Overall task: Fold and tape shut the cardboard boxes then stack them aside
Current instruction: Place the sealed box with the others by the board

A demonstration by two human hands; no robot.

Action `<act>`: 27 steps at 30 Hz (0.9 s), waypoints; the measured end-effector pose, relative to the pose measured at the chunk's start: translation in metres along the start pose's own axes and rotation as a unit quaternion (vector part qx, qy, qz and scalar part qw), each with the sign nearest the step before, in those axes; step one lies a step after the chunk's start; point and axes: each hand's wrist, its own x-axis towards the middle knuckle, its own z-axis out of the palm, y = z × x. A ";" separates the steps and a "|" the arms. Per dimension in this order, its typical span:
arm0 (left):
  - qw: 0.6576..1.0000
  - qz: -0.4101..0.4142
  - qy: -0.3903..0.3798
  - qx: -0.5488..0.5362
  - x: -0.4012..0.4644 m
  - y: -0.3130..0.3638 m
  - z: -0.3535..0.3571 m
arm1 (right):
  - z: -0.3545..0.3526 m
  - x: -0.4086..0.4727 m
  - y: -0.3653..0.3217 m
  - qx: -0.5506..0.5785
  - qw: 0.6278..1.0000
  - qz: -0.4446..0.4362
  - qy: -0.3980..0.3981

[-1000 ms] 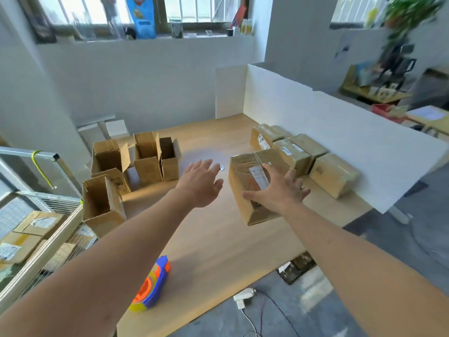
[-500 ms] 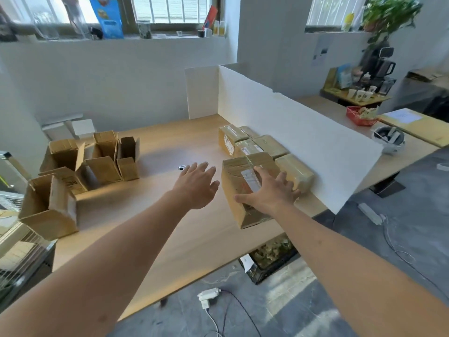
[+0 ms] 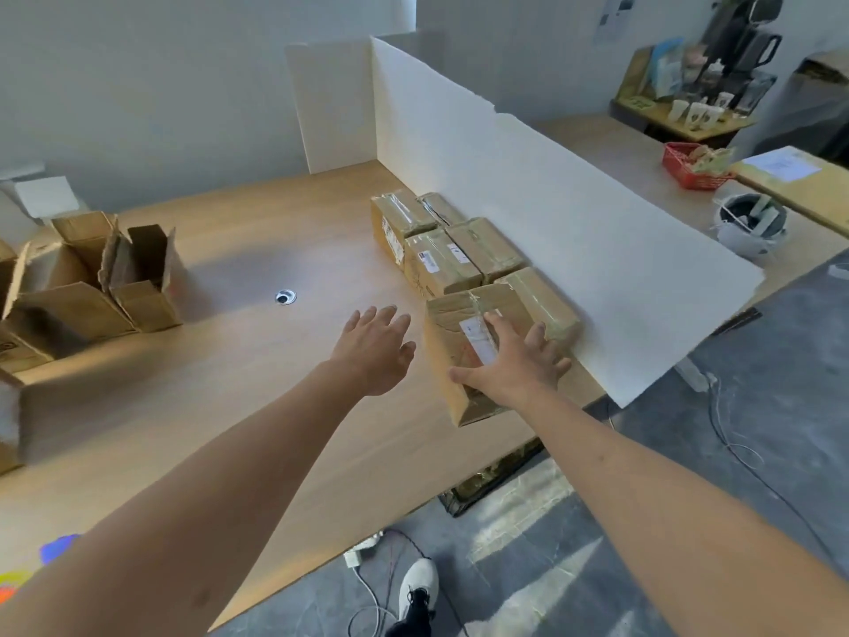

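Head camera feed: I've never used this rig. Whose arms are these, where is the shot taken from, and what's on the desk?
No machine: a person's bare arms, filmed from a camera on their head looking down. The right hand lies flat, fingers spread, on a taped box beside five other taped boxes along a white partition. The left hand hovers open, holding nothing. Open unfolded boxes stand at the wooden desk's far left.

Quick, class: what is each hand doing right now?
Left hand: open, fingers straight, holding nothing, over the table.
Right hand: open, spread flat on the taped box.
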 end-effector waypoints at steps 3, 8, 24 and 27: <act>1.000 0.002 -0.025 -0.002 0.037 -0.001 0.019 | 0.014 0.041 0.005 0.001 1.000 0.003 -0.015; 0.998 -0.013 -0.056 -0.031 0.086 0.004 0.047 | 0.039 0.087 0.017 -0.012 0.999 0.007 -0.034; 0.987 -0.087 -0.083 -0.103 0.157 0.039 0.141 | 0.115 0.177 0.063 -0.036 0.986 -0.160 -0.011; 0.984 -0.103 -0.088 -0.117 0.161 0.045 0.143 | 0.119 0.182 0.070 -0.026 0.979 -0.202 0.001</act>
